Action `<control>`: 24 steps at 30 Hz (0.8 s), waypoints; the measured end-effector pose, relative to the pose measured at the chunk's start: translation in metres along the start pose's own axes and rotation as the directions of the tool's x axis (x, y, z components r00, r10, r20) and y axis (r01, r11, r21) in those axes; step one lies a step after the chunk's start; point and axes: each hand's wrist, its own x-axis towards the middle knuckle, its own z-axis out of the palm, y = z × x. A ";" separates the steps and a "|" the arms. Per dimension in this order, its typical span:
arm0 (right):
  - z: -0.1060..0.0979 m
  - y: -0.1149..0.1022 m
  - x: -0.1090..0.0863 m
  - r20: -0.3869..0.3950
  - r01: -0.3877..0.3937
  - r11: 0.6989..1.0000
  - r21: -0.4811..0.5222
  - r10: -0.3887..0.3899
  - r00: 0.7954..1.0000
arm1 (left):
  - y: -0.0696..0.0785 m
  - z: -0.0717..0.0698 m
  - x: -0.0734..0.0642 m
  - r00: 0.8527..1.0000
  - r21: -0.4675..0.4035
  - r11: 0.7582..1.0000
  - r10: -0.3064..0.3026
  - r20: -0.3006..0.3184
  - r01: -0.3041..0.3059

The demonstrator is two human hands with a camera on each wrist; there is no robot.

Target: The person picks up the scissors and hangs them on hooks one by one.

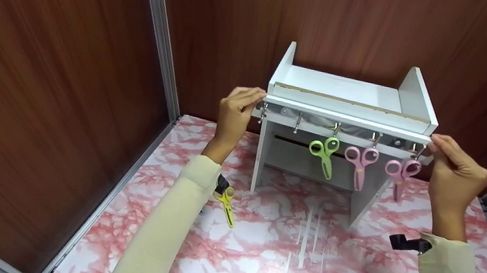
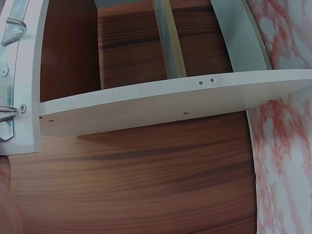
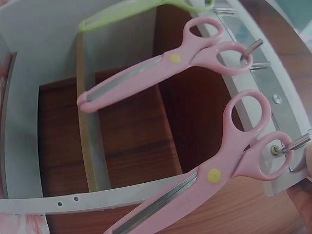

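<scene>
A white hook rail (image 1: pixel 346 117) with several metal hooks spans the front of a small white shelf unit (image 1: pixel 346 82). My left hand (image 1: pixel 234 116) pinches the rail's left end, where the hooks hang bare. At the other end, my right hand (image 1: pixel 456 180) pinches the rail between thumb and fingers. Green scissors (image 1: pixel 326 156) hang by a finger loop from a middle hook. To their right hang pink scissors (image 1: pixel 360 172) and, nearest my right hand, a second pair of pink scissors (image 3: pixel 212 173). Only a sliver of the left hand (image 2: pixel 6 209) shows in the left wrist view.
Yellow scissors (image 1: pixel 227 208) lie on the red-and-white marbled table (image 1: pixel 244 270), beside my left forearm. Brown wood-grain panels (image 1: pixel 240 22) stand behind the shelf unit and at the left. Pale streaks (image 1: pixel 305 240) mark the tabletop in front of the unit.
</scene>
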 end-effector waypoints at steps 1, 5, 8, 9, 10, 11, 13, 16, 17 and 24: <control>0.000 0.000 0.000 0.001 -0.005 1.000 0.004 0.005 1.000 | 0.000 0.000 0.000 1.000 -0.002 1.000 -0.003 0.002 0.003; -0.002 0.005 0.001 0.001 -0.010 1.000 0.029 0.010 1.000 | 0.000 0.001 0.000 1.000 0.001 1.000 -0.002 0.008 0.002; -0.002 0.009 0.001 0.006 -0.002 0.999 0.034 0.002 1.000 | -0.001 0.000 0.001 1.000 0.005 1.000 -0.004 0.016 0.004; -0.002 0.010 0.001 0.009 0.000 0.999 0.032 0.000 1.000 | -0.001 -0.001 0.001 1.000 0.004 1.000 -0.009 0.021 0.009; -0.001 0.010 0.001 0.014 0.001 1.000 0.031 -0.002 1.000 | -0.001 -0.003 0.003 1.000 0.002 1.000 -0.017 0.027 0.016; 0.000 0.011 0.001 0.018 0.003 1.000 0.028 -0.003 1.000 | 0.000 -0.004 0.004 0.999 -0.003 1.000 -0.026 0.035 0.026; 0.001 0.011 0.002 0.025 0.005 1.000 0.021 -0.006 1.000 | 0.001 -0.008 0.007 0.998 -0.005 0.999 -0.045 0.053 0.045; 0.001 0.011 0.003 0.023 0.008 1.000 0.011 -0.008 1.000 | 0.004 -0.012 0.011 0.994 -0.010 0.997 -0.070 0.085 0.071; 0.001 0.011 0.003 0.020 0.008 1.000 0.014 -0.008 1.000 | 0.005 -0.012 0.012 0.993 -0.014 0.997 -0.076 0.093 0.077; 0.000 0.012 0.004 0.023 0.015 1.000 0.003 -0.015 1.000 | 0.008 -0.015 0.012 0.993 -0.021 0.996 -0.084 0.078 0.085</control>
